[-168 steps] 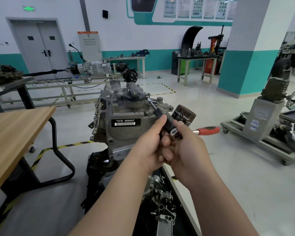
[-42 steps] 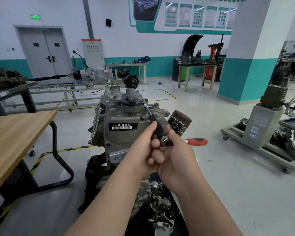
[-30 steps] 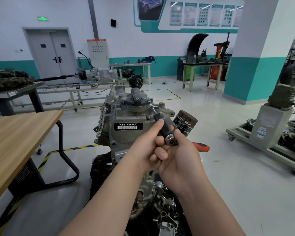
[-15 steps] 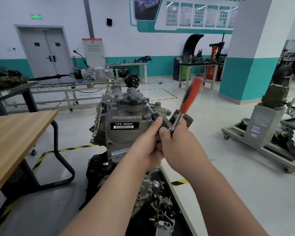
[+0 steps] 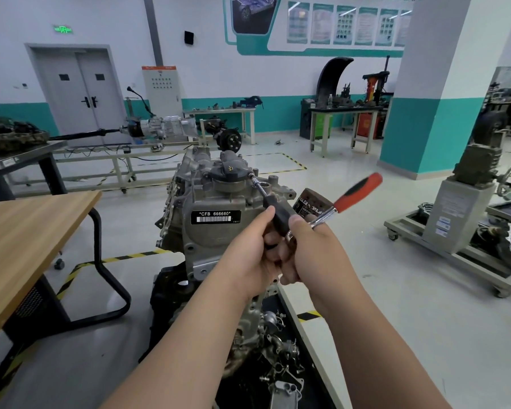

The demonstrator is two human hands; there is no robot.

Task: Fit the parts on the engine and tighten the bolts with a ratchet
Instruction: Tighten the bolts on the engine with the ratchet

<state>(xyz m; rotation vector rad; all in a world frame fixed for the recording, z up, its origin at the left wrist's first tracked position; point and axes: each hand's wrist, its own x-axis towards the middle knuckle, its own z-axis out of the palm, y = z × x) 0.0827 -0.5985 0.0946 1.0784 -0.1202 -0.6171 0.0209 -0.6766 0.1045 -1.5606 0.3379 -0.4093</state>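
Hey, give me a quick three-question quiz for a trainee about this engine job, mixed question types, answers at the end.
1. True or false: the ratchet lies on the wooden table.
2. The ratchet's extension tip sits: A) beside the black filler cap atop the engine; B) on the oil filter; C) on the floor.
3. Fill in: the engine label reads CFB ____.
Key: 1 false; 2 A; 3 666660.

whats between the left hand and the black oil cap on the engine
Head view: the extension bar, its steel shaft running from the left hand up beside the oil cap.
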